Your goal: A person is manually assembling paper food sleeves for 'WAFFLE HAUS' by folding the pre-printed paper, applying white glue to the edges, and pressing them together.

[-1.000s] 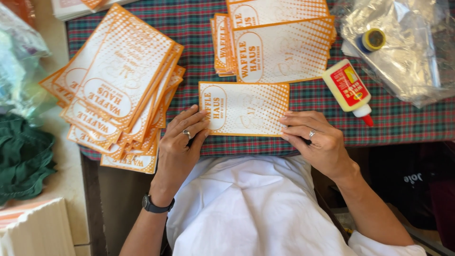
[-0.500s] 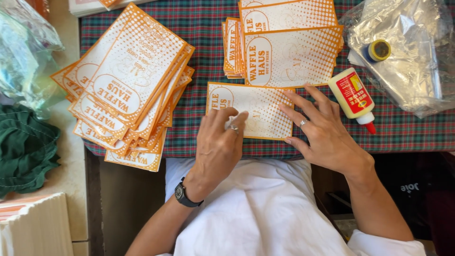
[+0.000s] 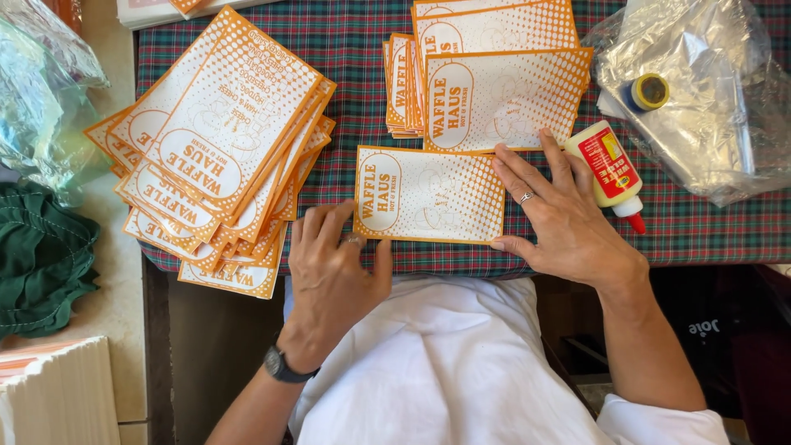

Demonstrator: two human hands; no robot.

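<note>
Orange-white card (image 3: 428, 195) flat on tablecloth, between left hand (image 3: 334, 276) and right hand (image 3: 560, 214), both released, touching edges

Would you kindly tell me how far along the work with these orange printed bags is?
A small pile of folded bags sits by the glue bottle. In hand: one bag lies flat, the right hand on its end, the left hand at its corner. Left: a large fanned stack of flat sheets.
</note>
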